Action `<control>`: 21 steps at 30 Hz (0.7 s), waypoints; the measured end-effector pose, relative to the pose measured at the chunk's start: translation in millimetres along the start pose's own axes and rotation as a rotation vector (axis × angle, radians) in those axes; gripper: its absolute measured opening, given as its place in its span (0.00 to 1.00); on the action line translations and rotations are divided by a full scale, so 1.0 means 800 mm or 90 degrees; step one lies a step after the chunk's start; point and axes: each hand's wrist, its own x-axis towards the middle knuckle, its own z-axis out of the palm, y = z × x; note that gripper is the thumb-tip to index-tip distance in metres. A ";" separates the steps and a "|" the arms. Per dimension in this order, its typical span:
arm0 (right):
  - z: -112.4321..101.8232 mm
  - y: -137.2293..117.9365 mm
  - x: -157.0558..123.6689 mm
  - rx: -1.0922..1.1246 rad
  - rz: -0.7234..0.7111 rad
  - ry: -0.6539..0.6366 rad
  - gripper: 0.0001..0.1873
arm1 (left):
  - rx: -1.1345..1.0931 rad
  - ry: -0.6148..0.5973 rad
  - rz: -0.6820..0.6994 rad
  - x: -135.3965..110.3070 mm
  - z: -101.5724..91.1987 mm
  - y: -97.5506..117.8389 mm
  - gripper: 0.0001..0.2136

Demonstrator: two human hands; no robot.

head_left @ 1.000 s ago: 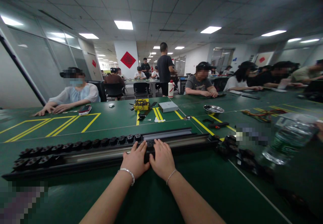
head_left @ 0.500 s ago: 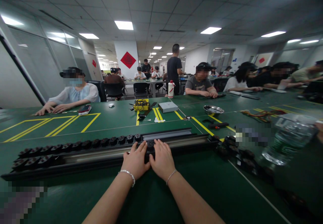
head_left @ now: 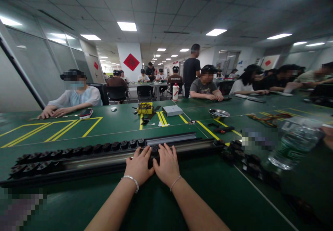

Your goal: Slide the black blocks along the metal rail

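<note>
A long black rail point(head_left: 93, 161) with a shiny metal channel lies across the table before me. My left hand point(head_left: 138, 165) and my right hand point(head_left: 166, 163) meet over its middle, fingers stretched forward across it and thumbs at its near side. Between them is a small black round part point(head_left: 155, 148), pinched from both sides; my fingers partly cover it. Similar black round parts point(head_left: 97, 148) stand in a row along the rear rail. Several more sit at the front rail's left end point(head_left: 30, 168).
Loose black parts point(head_left: 252, 163) and a clear water bottle point(head_left: 295, 144) are on the right. Farther back are a metal bowl point(head_left: 219, 113), a grey box point(head_left: 172, 110), a yellow cable-wrapped block point(head_left: 145, 108) and a phone point(head_left: 86, 113). Several people sit around the green table point(head_left: 117, 203).
My hands stay on the black part, almost unmoved. The view has shifted slightly. In the background, the standing person has moved to the right, uncovering a seated person.
</note>
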 end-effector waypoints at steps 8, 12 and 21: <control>-0.002 -0.001 0.001 0.003 0.023 0.004 0.17 | 0.000 -0.004 -0.001 0.003 0.004 -0.001 0.31; -0.003 -0.001 0.001 -0.001 0.032 0.011 0.16 | -0.002 -0.001 -0.006 0.003 0.005 0.000 0.31; -0.004 -0.001 0.002 -0.006 0.029 0.015 0.16 | -0.005 0.008 0.002 0.004 0.006 -0.001 0.30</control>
